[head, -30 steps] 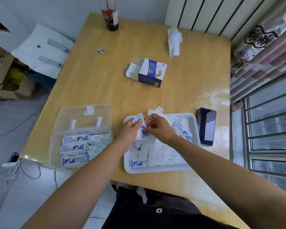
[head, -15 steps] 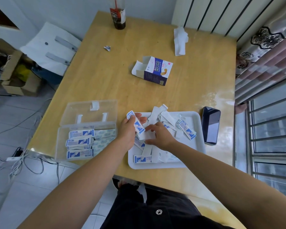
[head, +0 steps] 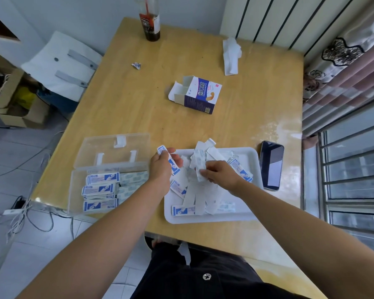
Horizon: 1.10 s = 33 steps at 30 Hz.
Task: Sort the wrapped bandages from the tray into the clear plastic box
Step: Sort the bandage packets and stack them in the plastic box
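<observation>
- The left hand (head: 160, 170) pinches a blue-printed wrapped bandage (head: 170, 161) between thumb and curled fingers, at the left edge of the tray.
- The right hand (head: 221, 174) is over the tray, its fingertips gripping a white wrapped strip (head: 197, 162) that stands up from the pile.
- The white tray (head: 205, 219) holds a loose heap of bandages (head: 194, 197), overlapping and crossed.
- Just left of it sits the clear plastic box (head: 77, 190), lid (head: 117, 152) laid open; sorted bandages (head: 102, 178) lie stacked inside.
- A dark phone (head: 270, 166) lies right beside the tray.
- Farther back on the tabletop (head: 138, 108): an opened bandage carton (head: 201, 97), a crumpled tissue (head: 231, 55), a small scrap (head: 136, 65) and a bottle (head: 150, 24).
</observation>
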Available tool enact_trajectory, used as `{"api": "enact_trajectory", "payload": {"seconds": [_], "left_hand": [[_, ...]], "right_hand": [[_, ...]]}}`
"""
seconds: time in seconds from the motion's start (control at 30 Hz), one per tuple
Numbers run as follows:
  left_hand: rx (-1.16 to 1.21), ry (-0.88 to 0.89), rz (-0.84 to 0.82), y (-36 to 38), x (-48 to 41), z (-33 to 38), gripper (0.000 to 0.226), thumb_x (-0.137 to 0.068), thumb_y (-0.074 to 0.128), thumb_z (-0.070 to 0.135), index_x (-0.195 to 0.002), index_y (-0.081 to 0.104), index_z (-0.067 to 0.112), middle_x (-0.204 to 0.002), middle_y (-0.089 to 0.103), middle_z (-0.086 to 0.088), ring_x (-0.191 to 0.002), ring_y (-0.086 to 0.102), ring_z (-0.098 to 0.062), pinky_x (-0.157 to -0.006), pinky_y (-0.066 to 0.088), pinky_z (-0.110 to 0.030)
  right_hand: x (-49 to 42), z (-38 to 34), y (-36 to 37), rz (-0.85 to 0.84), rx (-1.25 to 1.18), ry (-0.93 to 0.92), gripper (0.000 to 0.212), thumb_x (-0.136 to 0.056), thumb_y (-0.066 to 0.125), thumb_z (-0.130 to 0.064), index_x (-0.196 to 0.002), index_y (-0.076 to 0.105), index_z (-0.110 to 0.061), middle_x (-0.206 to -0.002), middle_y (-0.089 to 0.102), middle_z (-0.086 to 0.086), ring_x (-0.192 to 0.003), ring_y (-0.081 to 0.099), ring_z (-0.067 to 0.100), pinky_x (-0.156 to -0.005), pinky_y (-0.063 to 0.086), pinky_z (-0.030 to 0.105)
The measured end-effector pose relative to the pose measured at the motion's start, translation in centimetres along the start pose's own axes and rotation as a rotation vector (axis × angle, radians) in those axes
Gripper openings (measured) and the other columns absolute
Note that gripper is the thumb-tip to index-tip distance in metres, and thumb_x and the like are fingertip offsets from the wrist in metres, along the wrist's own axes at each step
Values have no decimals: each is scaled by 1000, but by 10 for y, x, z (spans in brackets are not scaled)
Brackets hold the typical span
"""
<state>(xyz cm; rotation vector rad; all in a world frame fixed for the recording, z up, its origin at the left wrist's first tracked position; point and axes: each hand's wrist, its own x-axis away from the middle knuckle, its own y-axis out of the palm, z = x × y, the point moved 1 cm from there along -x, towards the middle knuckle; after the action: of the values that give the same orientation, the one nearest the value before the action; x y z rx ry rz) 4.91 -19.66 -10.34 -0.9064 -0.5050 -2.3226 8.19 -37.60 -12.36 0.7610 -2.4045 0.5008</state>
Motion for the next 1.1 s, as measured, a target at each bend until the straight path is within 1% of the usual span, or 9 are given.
{"api": "enact_trajectory", "payload": {"seconds": [0.13,0.3,0.37,0.47,0.53,0.67,0.8,0.93,1.1], "left_hand": [[-127,-99,-24,2,3,-11,32,-101,33,11,-83,59,10,-66,54,-6,-47,55,-15,-66,50,-34],[-196,-194,-74,0,7,-20,29,-99,30,9,-89,58,8,-62,47,-5,-44,45,-16,-60,47,-32],[-222,-233,-83,-1,9,-22,29,-99,30,8,-89,57,8,-62,46,-5,-46,44,-16,-57,47,-32],[-249,-260,-87,-2,9,-23,28,-98,30,8,-87,57,8,-62,44,-5,-51,41,-17,-55,48,-31],[-269,-274,-73,-2,9,-24,28,-98,31,10,-84,55,9,-62,42,-5,-52,38,-16,-53,47,-30],[-305,-306,-77,1,15,-25,25,-97,29,11,-81,48,11,-60,36,-3,-49,29,-15,-50,34,-27],[-344,-332,-114,9,20,-33,25,-96,31,12,-79,49,12,-56,37,-1,-43,28,-13,-48,31,-25],[-379,-335,-152,20,22,-38,25,-97,30,14,-83,51,11,-58,38,-1,-47,29,-14,-50,33,-26],[-409,-320,-172,32,19,-40,27,-97,29,13,-85,53,11,-59,38,-1,-47,29,-14,-49,33,-26]], "right_hand": [[6,4,-7,48,-108,30,38,-88,68,-15,-57,47,-16,-54,44,-6,-49,41,4,-51,34,14],[7,20,-14,-30,121,175,45,-87,66,-13,-55,35,-18,-57,32,0,-52,33,12,-51,28,20],[8,24,-14,-31,255,204,38,-83,66,-9,-55,41,-18,-57,38,-1,-57,38,15,-56,34,24],[12,23,-17,163,405,169,5,-84,63,-14,-83,65,-18,-76,57,-5,-72,54,15,-64,45,25],[14,22,-24,315,467,129,11,-87,62,-20,-96,67,-18,-87,60,-5,-78,57,14,-65,47,25],[13,21,-38,573,501,35,14,-90,55,-17,-103,60,-14,-100,61,2,-75,58,18,-60,46,30],[13,31,-48,559,615,214,31,-96,52,-29,-118,47,-8,-120,47,8,-84,58,28,-62,41,33],[15,39,-56,554,686,248,15,-89,63,-23,-92,56,-10,-104,47,6,-71,53,25,-54,37,28],[17,43,-71,526,465,185,26,-82,66,-15,-64,48,-13,-59,48,1,-54,48,21,-49,29,24]]}}
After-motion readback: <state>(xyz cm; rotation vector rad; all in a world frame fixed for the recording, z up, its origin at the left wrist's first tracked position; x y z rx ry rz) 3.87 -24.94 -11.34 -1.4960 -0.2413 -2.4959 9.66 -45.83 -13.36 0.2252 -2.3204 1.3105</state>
